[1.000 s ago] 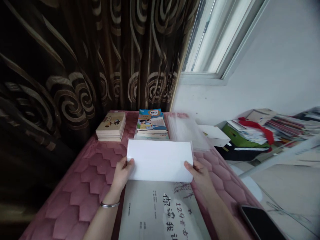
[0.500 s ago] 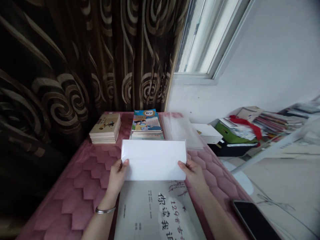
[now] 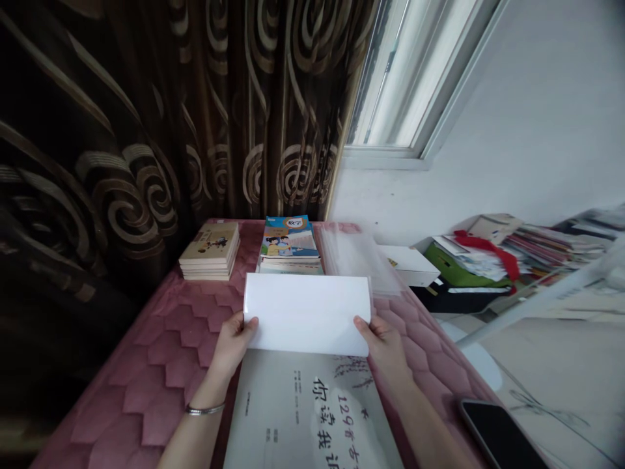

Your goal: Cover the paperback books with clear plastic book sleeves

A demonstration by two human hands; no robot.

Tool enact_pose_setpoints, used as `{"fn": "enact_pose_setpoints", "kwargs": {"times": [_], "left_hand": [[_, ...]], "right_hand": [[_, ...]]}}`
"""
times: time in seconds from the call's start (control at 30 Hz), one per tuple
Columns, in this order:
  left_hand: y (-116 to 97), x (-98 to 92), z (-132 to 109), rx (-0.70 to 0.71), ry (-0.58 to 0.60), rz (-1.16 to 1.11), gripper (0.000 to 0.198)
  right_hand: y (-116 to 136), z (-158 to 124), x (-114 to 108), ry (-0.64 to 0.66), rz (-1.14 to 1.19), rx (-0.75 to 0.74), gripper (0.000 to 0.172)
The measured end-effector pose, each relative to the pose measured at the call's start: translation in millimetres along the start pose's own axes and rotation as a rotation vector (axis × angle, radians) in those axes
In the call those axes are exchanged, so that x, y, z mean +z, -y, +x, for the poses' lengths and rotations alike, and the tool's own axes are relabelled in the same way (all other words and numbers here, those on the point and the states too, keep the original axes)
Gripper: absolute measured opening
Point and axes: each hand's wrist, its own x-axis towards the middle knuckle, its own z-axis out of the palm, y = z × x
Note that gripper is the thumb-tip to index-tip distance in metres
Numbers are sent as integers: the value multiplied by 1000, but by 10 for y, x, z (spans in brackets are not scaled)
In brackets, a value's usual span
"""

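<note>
Both hands hold a white folded sheet (image 3: pixel 306 314), possibly inside a transparent film, just above a large pale book (image 3: pixel 307 417) with dark Chinese title characters on its cover. My left hand (image 3: pixel 233 344), with a silver bangle (image 3: pixel 205 409) on the wrist, pinches the sheet's left edge. My right hand (image 3: pixel 382 346) grips its right edge. The sheet covers the top of the book, and its lower edge lies close to the cover. I cannot tell whether it touches.
A pink quilted mat (image 3: pixel 161 365) covers the table. At its far end lie a stack of books (image 3: pixel 209 251), a math textbook stack (image 3: pixel 289 240) and transparent plastic sleeves (image 3: pixel 356 257). A black phone (image 3: pixel 500 433) lies at the right edge, beyond which stand a white box (image 3: pixel 410 266) and piled papers (image 3: pixel 478 257).
The whole view has shifted slightly with my head. Both hands still hold the white sheet in about the same place over the book.
</note>
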Motion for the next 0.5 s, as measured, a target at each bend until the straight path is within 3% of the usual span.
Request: {"fn": "enact_pose_setpoints", "kwargs": {"times": [0.17,0.37,0.5], "left_hand": [[6,2,-4,-3,-24,32,41],[114,-11,33,23,-71,86,40],[144,-30,42,27,-85,101,42]], "right_hand": [[-5,15,-2,1,-3,-1,40],[-40,112,-82,155,68,-8,39],[-31,126,-106,174,64,-35,41]]}}
